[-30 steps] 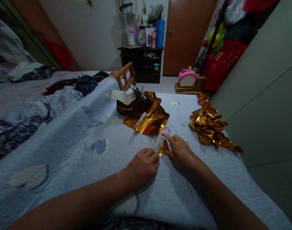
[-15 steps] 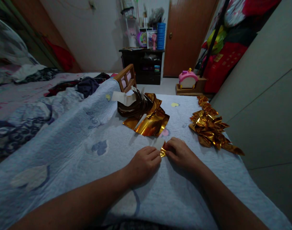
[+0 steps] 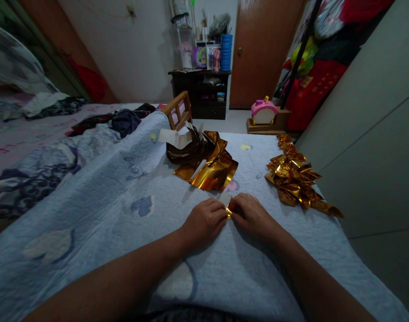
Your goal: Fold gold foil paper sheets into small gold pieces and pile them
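A small piece of gold foil paper [image 3: 229, 210] with a pale part at its far side lies low over the quilt, between my two hands. My left hand [image 3: 206, 221] is closed on its left edge, fingers bent and pressed together. From the other side, my right hand [image 3: 251, 213] pinches the right edge. Both hands cover much of the sheet. Just beyond them is a stack of gold foil sheets [image 3: 214, 172], some curled up with pale backs showing. A pile of folded gold foil pieces [image 3: 293, 179] lies to the right.
A light blue quilt [image 3: 164, 281] spreads beneath everything. A wooden headboard [image 3: 177, 109] stands behind the foil stack. Clothes and bedding [image 3: 90, 138] are heaped at left. Farther back are a dark cabinet [image 3: 199, 96] and a pink toy [image 3: 263, 112]; a pale panel [image 3: 375, 134] borders the right.
My left hand has shifted slightly, its fingers now more curled by the right hand. Less of the foil paper shows between them. The stack and the folded pile stay put.
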Demonstrator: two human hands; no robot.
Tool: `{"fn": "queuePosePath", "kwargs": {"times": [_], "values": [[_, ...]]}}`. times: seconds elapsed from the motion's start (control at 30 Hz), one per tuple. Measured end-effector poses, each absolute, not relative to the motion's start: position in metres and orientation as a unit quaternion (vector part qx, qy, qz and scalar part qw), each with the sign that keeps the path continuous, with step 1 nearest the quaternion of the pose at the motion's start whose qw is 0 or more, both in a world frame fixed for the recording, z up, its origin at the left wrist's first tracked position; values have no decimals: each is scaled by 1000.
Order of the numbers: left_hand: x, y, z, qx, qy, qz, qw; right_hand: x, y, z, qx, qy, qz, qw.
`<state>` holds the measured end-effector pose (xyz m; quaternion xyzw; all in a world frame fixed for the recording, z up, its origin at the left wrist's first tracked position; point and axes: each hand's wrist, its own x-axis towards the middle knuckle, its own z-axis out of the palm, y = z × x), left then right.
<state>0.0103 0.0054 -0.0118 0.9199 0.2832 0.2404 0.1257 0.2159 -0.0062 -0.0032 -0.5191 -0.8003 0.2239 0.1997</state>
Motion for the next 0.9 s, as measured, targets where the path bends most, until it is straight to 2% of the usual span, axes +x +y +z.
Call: {"fn": "queuePosePath", "kwargs": {"times": [0.2,0.4,0.6,0.8,0.9], "values": [[11,8,-13,913,285,268,117,213,-2,-7,-564,-768,224,203],[12,6,-14,907,298,273,122,208,1,-11,-596,-760,154,207],[10,4,-15,893,339,266,130,205,1,-14,-596,-771,137,179],[9,2,-15,873,385,262,142,206,5,-16,-595,-750,168,235],[8,2,-17,869,392,264,146,207,5,-11,-581,-732,236,266]]}}
